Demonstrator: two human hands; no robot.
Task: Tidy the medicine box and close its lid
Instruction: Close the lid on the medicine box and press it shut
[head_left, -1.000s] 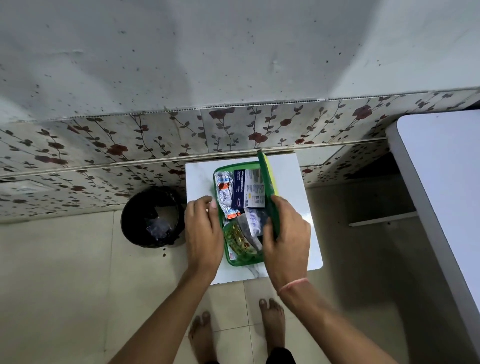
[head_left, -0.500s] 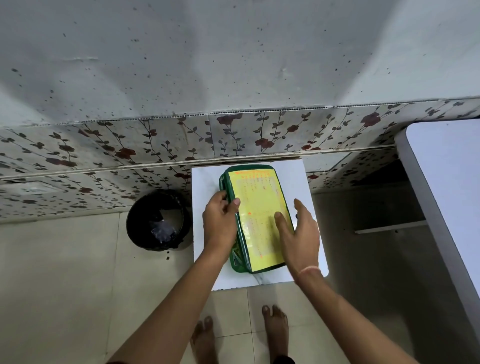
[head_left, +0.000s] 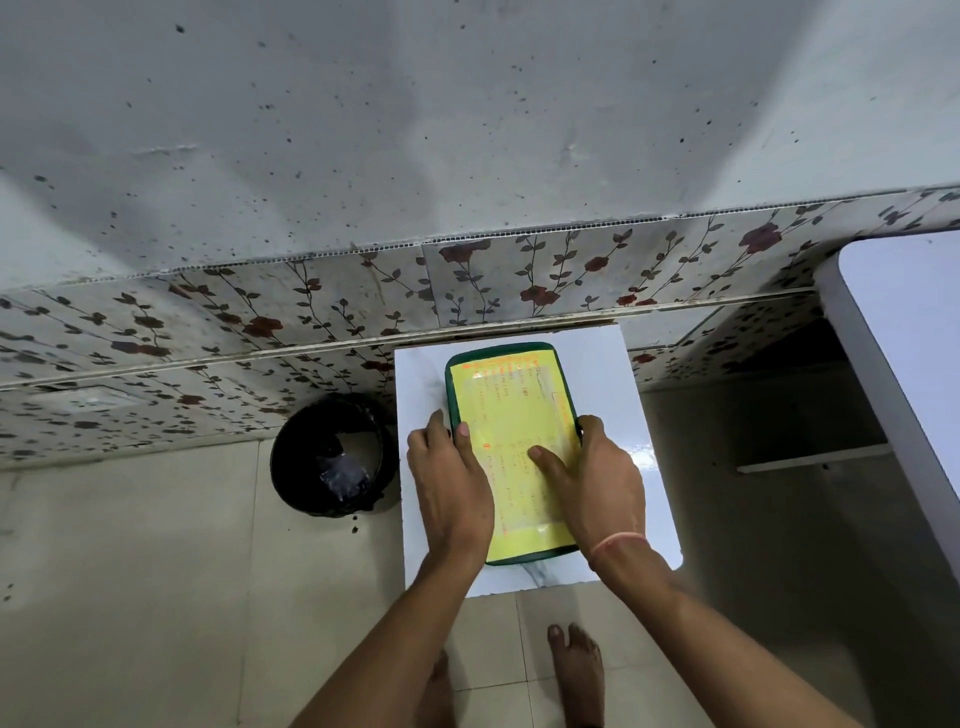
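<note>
The green medicine box (head_left: 511, 400) lies on a small white table (head_left: 613, 374), its lid down flat and showing a yellow label with red print. My left hand (head_left: 449, 483) presses on the box's left edge, thumb on the lid. On the right side, my right hand (head_left: 592, 483) grips the edge with its thumb flat on the label. The contents are hidden under the lid.
A black waste bin (head_left: 332, 457) stands on the floor left of the table. A floral tiled wall (head_left: 519, 275) runs behind. The edge of a larger white table (head_left: 898, 353) is at the right. My bare feet (head_left: 576, 670) are below the table's front edge.
The lid stood upright a second ago with medicine packets visible; it has swung down over the box. Both hands have moved onto the lid's sides and press it.
</note>
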